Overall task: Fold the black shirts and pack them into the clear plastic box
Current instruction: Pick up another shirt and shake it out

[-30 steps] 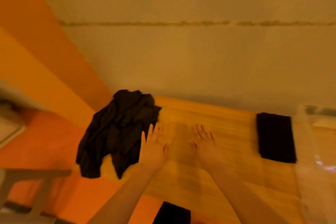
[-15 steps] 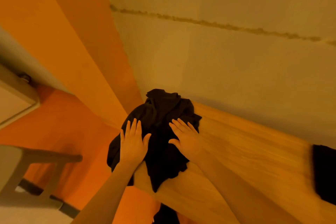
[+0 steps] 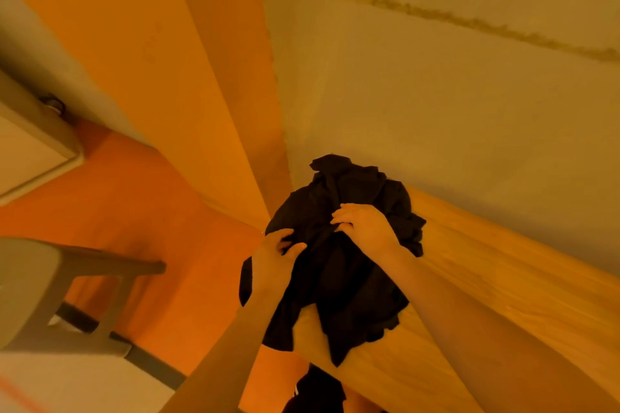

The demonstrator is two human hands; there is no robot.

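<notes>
A pile of crumpled shirts [image 3: 349,245] sits on the left end of a table [image 3: 486,278], partly draped over the table's left and near edges. The table stands against a wall [image 3: 436,111] behind it. Both hands rest on the pile: the left hand [image 3: 273,258] at its left side, the right hand [image 3: 365,228] nearer the middle (further back than the left). A stool [image 3: 50,285] stands on the floor, well to the left of the table.
</notes>
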